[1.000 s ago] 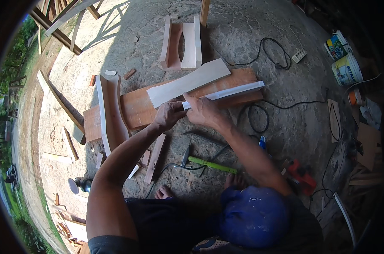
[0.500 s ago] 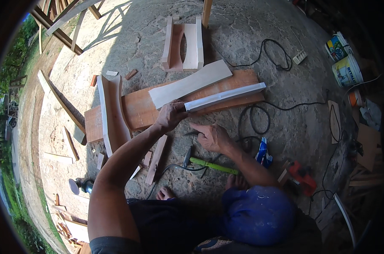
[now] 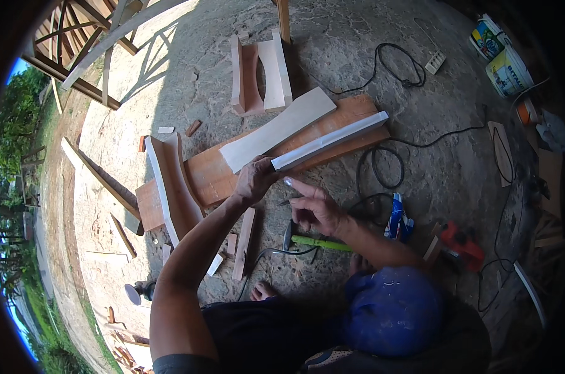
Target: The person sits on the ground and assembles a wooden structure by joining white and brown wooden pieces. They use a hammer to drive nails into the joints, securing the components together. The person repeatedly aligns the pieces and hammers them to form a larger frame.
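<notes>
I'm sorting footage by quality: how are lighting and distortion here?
Head view: sunlight bleaches the left part of the rough grey floor; head view: bare left hand and bare right hand in shade; head view: fisheye bending, dark rim.

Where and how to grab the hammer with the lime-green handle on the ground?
I'd grip the lime-green handle mid-length, from above, likely with the right hand, which is nearer. It's long and slim and lies flat, crosswise, with the dark hammer head at its left. A black cable runs close on the person's side, so fingers should avoid hooking it.
</notes>
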### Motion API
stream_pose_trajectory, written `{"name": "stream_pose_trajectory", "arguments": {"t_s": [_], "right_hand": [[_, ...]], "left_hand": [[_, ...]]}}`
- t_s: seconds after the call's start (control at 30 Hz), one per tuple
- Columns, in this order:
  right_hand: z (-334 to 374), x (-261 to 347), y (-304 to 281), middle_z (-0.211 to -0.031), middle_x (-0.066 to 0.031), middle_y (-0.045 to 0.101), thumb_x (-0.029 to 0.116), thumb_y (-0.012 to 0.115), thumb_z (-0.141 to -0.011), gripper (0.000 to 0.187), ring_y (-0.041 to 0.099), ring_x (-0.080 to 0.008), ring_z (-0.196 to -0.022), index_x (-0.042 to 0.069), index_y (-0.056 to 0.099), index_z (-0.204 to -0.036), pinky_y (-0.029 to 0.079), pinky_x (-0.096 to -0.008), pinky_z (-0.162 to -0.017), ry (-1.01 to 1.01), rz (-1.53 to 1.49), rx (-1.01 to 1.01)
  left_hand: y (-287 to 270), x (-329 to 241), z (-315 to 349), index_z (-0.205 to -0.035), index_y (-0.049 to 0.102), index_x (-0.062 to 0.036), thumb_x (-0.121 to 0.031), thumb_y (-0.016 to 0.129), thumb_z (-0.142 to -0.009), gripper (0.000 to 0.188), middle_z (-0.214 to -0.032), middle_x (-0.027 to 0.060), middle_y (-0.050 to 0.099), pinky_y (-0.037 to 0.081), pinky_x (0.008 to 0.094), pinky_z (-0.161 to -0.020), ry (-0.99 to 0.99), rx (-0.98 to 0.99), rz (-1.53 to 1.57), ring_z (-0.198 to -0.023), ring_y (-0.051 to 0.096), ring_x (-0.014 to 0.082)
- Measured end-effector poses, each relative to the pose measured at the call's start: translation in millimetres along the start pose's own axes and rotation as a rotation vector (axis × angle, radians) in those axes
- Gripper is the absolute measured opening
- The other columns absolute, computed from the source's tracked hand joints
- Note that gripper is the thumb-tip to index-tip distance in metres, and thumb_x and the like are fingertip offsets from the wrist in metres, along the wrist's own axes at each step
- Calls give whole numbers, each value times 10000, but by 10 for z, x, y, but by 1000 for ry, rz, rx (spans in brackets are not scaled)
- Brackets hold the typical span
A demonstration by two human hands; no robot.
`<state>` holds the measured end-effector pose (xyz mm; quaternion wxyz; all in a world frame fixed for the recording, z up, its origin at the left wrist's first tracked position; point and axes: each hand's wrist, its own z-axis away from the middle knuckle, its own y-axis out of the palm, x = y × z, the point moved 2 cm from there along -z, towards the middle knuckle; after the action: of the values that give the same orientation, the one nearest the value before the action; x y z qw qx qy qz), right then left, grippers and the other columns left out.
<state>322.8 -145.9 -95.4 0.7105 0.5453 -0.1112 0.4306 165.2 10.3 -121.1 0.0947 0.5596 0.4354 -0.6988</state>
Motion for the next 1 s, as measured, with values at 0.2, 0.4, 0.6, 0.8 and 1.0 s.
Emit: {"name": "stream_pose_trajectory", "arguments": {"t_s": [0.2, 0.4, 0.6, 0.8, 1.0], "right_hand": [[-26, 269, 303, -752, -92, 675, 211, 608, -960, 773, 597, -136, -515, 104, 202, -1609, 508, -253, -505, -90, -252, 104], [138, 589, -236, -749, -141, 664, 155, 591, -958, 894, 653, -229, -662, 129, 15, -1641, 533, -395, -565, -569, 904, -418], [184, 995, -939, -799, -274, 667, 82, 556, -920, 936, 656, -483, -741, 71, -73, -1614, 513, -567, -674, -406, 1522, -867], [232, 434, -683, -778, -276, 696, 154, 598, -907, 966, 681, -445, -678, 48, -53, -1613, 516, -603, -681, -143, 1775, -647], [308, 818, -616, -827, -260, 713, 167, 599, -915, 962, 688, -426, -670, 44, -52, -1612, 539, -548, -617, -161, 1576, -889]], "left_hand": [[15, 6, -34, -1163, 718, -77, -129, 769, -842, 329, -1073, 142, 692, 532, 389, -871, 23, 13, -8, -984, 678, 304], [48, -7, -23, -1166, 722, -79, -125, 760, -829, 342, -1069, 143, 699, 536, 391, -874, -23, 30, -108, -989, 678, 311], [42, -7, -24, -1140, 720, -71, -132, 757, -838, 310, -1008, 135, 684, 530, 396, -798, -18, 14, -145, -896, 665, 299], [33, -102, -13, -1108, 719, -53, -153, 759, -860, 270, -957, 138, 665, 528, 377, -771, 5, -14, -110, -860, 669, 282], [17, -73, 1, -1163, 723, -75, -131, 750, -862, 308, -1005, 135, 689, 540, 373, -807, -86, 12, -122, -904, 680, 278]]}}
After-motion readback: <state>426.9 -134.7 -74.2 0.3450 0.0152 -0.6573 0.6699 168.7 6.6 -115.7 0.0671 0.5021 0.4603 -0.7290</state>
